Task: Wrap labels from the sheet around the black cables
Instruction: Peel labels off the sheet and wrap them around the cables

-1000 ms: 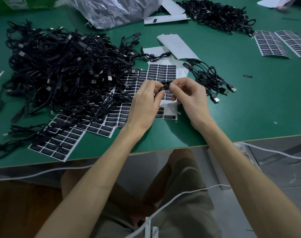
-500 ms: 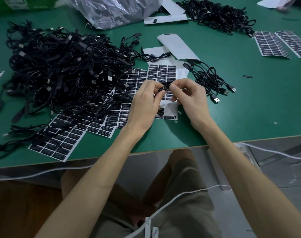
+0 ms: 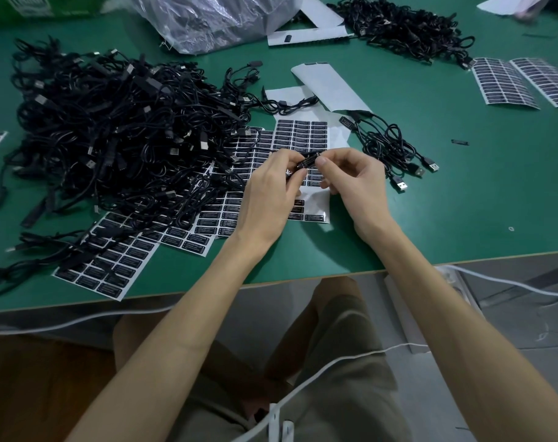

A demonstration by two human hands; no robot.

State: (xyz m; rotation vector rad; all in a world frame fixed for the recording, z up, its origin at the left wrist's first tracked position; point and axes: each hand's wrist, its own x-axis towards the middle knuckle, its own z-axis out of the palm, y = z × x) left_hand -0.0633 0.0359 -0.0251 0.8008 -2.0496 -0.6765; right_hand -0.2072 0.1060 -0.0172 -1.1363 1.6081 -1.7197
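Held over the label sheet [image 3: 303, 132], near centre of the worktop [image 3: 462, 202]: black cable [image 3: 307, 162]. Pinched at its left end by left grip [image 3: 268, 193], at its right end by right grip [image 3: 357, 186], fingers curled. Left of both: cable pile [image 3: 111, 132]. To the right: small cable bundle [image 3: 389, 145].
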